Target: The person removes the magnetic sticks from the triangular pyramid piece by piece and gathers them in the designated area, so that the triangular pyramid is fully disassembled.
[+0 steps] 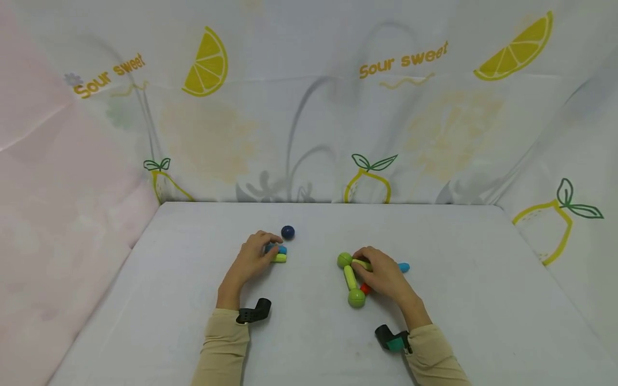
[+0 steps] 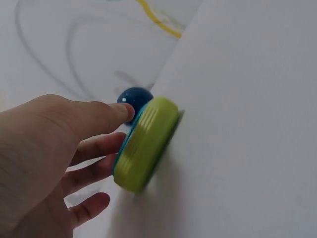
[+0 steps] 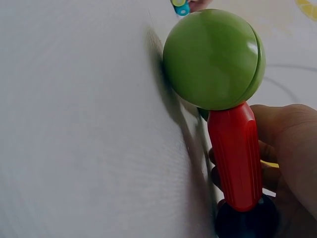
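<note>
My left hand (image 1: 270,247) pinches a pair of short sticks lying side by side, one blue (image 1: 282,250) and one yellow-green (image 1: 280,258). In the left wrist view my thumb (image 2: 111,113) lies over the yellow-green stick (image 2: 146,144) and the fingers curl behind it. A dark blue ball (image 1: 287,232) sits just beyond them. My right hand (image 1: 363,264) grips a frame of sticks and balls: two green balls (image 1: 345,260) (image 1: 356,297), a yellow-green stick (image 1: 350,277), a red stick (image 1: 365,288) and a blue stick (image 1: 404,267). Up close, the red stick (image 3: 235,156) joins a green ball (image 3: 213,59) to a dark ball (image 3: 242,223).
Everything lies on a white cloth-covered table (image 1: 309,332). A lemon-print cloth backdrop (image 1: 309,107) rises behind it and at the right, and a pink cloth (image 1: 58,214) at the left. Black wrist cameras (image 1: 255,311) sit on both sleeves.
</note>
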Motion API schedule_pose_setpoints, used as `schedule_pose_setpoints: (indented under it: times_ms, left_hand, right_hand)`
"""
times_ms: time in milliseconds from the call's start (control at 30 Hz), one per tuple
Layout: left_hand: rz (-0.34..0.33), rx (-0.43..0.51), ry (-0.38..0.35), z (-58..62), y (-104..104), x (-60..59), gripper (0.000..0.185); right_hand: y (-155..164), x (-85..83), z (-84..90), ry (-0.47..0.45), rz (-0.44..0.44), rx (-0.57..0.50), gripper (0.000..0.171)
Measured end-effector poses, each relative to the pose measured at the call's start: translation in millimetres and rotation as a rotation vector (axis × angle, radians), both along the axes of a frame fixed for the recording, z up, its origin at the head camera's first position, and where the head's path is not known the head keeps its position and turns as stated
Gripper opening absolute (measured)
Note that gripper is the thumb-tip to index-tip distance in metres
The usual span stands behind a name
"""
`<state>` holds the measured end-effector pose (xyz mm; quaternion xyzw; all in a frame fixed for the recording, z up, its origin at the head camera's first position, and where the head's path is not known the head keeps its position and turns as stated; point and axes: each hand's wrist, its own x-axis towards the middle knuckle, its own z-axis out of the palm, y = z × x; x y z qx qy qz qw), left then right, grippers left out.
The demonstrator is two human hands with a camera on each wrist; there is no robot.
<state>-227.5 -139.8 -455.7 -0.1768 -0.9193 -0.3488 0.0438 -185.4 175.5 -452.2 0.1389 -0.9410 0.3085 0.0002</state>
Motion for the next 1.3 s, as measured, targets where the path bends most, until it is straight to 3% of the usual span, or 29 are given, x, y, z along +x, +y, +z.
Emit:
schedule_pose_setpoints:
  times_ms: [100,167,267,367,467,633,800,1000,1300]
  left_hand:
    - [0.025,-0.019,0.067,7.8,16.5,3.5,0.016]
    - [-0.012,0.002,0.116,11.2,33.5,5.2,0.017]
    - [-0.161,0.021,0.137,11.2,64.2,6.9,0.024]
    - [-0.355,-0.001,0.1,4.3,92.3,5.8,0.038]
    - [-0.449,-0.052,0.065,-4.0,110.6,4.3,0.05]
    - [-0.419,-0.085,0.033,-10.9,120.0,6.4,0.045]
    - [-0.411,-0.034,0.024,-9.6,120.9,6.9,0.036]
    - [-0.409,-0.035,0.043,-4.3,116.9,7.6,0.034]
    - [-0.411,-0.032,-0.031,0.5,100.6,8.0,0.032]
  right_hand:
    - [0.0,-0.5,-0.6,0.005,0.004,0.0,0.019]
    - [-0.7,-0.8,-0.8,0.005,0.005,0.0,0.019]
    - [-2.1,-1.3,-1.5,0.018,0.006,0.006,0.019]
    - [-3.4,-2.8,-2.6,0.03,0.002,0.001,0.018]
    - [-4.6,-4.2,-4.5,0.037,0.006,0.01,0.017]
    - [-5.3,-3.8,-5.7,0.036,0.003,0.024,0.016]
    - [-2.9,-2.8,-3.3,0.045,-0.019,0.025,0.017]
    - [-0.6,-4.0,-3.4,0.043,-0.036,0.019,0.016]
    - [3.6,-6.1,-4.1,0.058,-0.06,0.03,0.016]
